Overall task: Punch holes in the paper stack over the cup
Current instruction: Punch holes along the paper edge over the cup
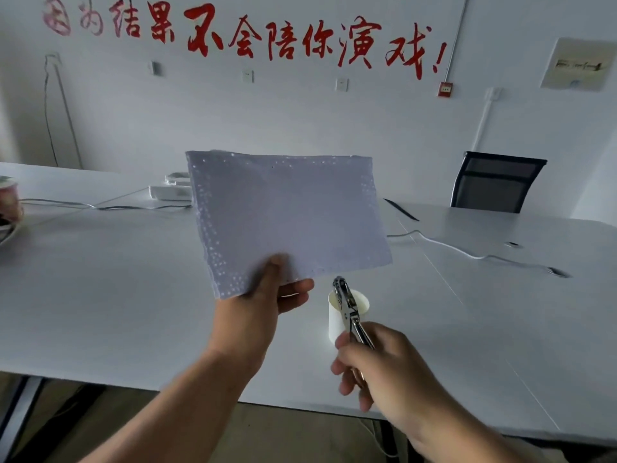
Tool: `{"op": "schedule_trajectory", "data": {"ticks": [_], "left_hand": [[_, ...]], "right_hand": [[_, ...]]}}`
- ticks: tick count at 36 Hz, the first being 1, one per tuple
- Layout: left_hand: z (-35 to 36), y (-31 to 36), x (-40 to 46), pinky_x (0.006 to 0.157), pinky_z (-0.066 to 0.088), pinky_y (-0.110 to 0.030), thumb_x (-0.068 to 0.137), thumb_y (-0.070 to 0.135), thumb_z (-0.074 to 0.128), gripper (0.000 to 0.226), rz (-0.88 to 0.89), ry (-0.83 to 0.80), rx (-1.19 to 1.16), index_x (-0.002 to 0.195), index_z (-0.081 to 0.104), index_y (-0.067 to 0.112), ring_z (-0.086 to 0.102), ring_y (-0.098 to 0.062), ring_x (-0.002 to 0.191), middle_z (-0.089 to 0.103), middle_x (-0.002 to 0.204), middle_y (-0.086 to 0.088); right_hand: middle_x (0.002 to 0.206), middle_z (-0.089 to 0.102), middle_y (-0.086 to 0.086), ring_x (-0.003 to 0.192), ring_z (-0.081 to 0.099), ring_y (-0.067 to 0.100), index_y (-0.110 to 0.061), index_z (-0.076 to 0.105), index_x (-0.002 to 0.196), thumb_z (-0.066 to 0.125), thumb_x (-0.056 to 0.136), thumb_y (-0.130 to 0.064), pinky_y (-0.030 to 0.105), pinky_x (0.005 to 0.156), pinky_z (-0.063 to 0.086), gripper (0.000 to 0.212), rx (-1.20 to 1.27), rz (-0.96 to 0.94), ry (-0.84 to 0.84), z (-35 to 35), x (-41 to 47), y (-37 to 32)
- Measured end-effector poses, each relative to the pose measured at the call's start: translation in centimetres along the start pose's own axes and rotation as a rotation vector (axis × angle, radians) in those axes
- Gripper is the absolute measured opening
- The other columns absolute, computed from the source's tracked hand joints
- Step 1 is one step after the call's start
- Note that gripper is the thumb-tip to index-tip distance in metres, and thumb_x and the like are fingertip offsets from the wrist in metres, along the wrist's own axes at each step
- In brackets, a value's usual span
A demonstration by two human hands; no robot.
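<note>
My left hand point(270, 295) holds a stack of white paper point(290, 215) by its lower edge, lifted upright above the table. Rows of punched holes line the stack's left, top and right edges. My right hand point(377, 362) grips the handles of a metal hole punch point(349, 309), whose jaws point up and away over the rim of a white paper cup point(334, 324). The cup stands on the table, just below and right of the paper's lower edge. The punch jaws are apart from the paper, a little below it.
The white table point(117, 295) carries a white power strip point(170, 192) and cables point(450, 248) behind the paper. A red patterned cup point(8, 202) stands at the far left edge. A black chair point(494, 182) is at the back right. The table's front edge runs just below my forearms.
</note>
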State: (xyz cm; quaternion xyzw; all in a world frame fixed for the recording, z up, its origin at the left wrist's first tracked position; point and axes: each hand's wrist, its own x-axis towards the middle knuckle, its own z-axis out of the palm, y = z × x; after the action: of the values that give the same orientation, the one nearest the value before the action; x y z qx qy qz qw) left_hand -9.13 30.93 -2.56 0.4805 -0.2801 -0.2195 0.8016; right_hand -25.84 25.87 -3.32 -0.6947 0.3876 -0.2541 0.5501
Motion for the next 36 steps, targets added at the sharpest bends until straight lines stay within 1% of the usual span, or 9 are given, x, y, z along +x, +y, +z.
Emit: {"op": "schedule_trajectory", "data": {"ticks": [2,9,16,19,21,25,28,33,36], "left_hand": [[0.0,0.1,0.0,0.088,0.062,-0.05,0.106,0.016,0.054,0.012,0.002,0.007,-0.028,0.104,0.066,0.018,0.081,-0.023,0.073,0.081,0.074,0.006],[-0.2,0.3,0.2,0.082,0.063,-0.046,0.106,0.016,0.055,0.009,-0.006,-0.002,-0.043,0.107,0.064,0.019,0.081,-0.024,0.075,0.081,0.075,0.005],[-0.2,0.2,-0.1,0.083,0.064,-0.047,0.106,0.016,0.054,0.011,-0.008,-0.019,-0.014,0.111,0.064,0.016,0.081,-0.024,0.074,0.082,0.076,0.003],[-0.2,0.1,-0.3,0.087,0.063,-0.05,0.106,0.019,0.054,0.012,-0.018,-0.025,0.009,0.112,0.064,0.016,0.081,-0.025,0.075,0.082,0.077,0.002],[-0.2,0.1,-0.5,0.09,0.061,-0.051,0.105,0.023,0.056,0.012,-0.032,-0.034,0.032,0.11,0.065,0.018,0.082,-0.025,0.076,0.083,0.078,0.001],[-0.4,0.0,-0.9,0.083,0.065,-0.045,0.105,0.025,0.057,0.015,-0.022,-0.046,0.068,0.113,0.066,0.016,0.082,-0.025,0.077,0.083,0.079,-0.002],[-0.6,-0.2,-1.0,0.084,0.064,-0.046,0.105,0.027,0.056,0.018,-0.016,-0.051,0.092,0.115,0.065,0.015,0.082,-0.025,0.077,0.084,0.081,-0.004],[-0.5,-0.4,-1.1,0.079,0.065,-0.043,0.106,0.022,0.055,0.015,-0.009,-0.036,0.07,0.112,0.066,0.016,0.082,-0.025,0.076,0.083,0.079,-0.004],[-0.4,-0.5,-1.1,0.076,0.065,-0.041,0.106,0.019,0.054,0.014,-0.003,-0.034,0.057,0.112,0.066,0.016,0.081,-0.024,0.075,0.083,0.078,-0.002]], "right_hand": [[0.082,0.076,0.016,0.06,0.067,0.017,-0.005,0.069,0.094,0.06,0.09,-0.013,0.037,0.055,0.043,0.013,0.004,0.018,-0.011,0.1,0.1,0.0],[0.074,0.074,0.007,0.06,0.066,0.017,-0.005,0.069,0.092,0.058,0.092,-0.012,0.035,0.053,0.044,0.013,0.016,0.015,-0.006,-0.1,0.4,-0.2],[0.076,0.075,0.009,0.06,0.066,0.016,-0.005,0.069,0.093,0.058,0.093,-0.014,0.035,0.053,0.044,0.014,0.04,0.006,-0.004,0.0,0.5,-0.5],[0.081,0.076,0.016,0.06,0.066,0.017,-0.002,0.068,0.095,0.057,0.092,-0.012,0.034,0.053,0.044,0.015,0.059,0.007,-0.004,0.0,0.5,-0.4],[0.078,0.075,0.014,0.061,0.065,0.017,-0.002,0.067,0.095,0.057,0.092,-0.012,0.034,0.053,0.044,0.015,0.068,0.002,-0.007,0.0,0.5,-0.5],[0.074,0.073,0.009,0.059,0.064,0.018,0.002,0.066,0.096,0.056,0.091,-0.009,0.032,0.05,0.043,0.016,0.078,-0.008,0.009,-0.1,0.7,-0.6],[0.072,0.071,0.009,0.058,0.063,0.018,0.005,0.065,0.096,0.057,0.091,-0.01,0.032,0.048,0.041,0.018,0.075,-0.016,0.026,-0.2,1.0,-0.6],[0.065,0.067,0.007,0.055,0.059,0.02,-0.006,0.063,0.077,0.058,0.088,-0.021,0.035,0.055,0.038,0.019,0.018,-0.041,0.069,-0.4,1.4,-0.2],[0.057,0.061,0.003,0.051,0.055,0.019,-0.011,0.059,0.069,0.059,0.088,-0.026,0.032,0.057,0.037,0.024,-0.006,-0.042,0.082,-0.5,1.5,-0.1]]}}
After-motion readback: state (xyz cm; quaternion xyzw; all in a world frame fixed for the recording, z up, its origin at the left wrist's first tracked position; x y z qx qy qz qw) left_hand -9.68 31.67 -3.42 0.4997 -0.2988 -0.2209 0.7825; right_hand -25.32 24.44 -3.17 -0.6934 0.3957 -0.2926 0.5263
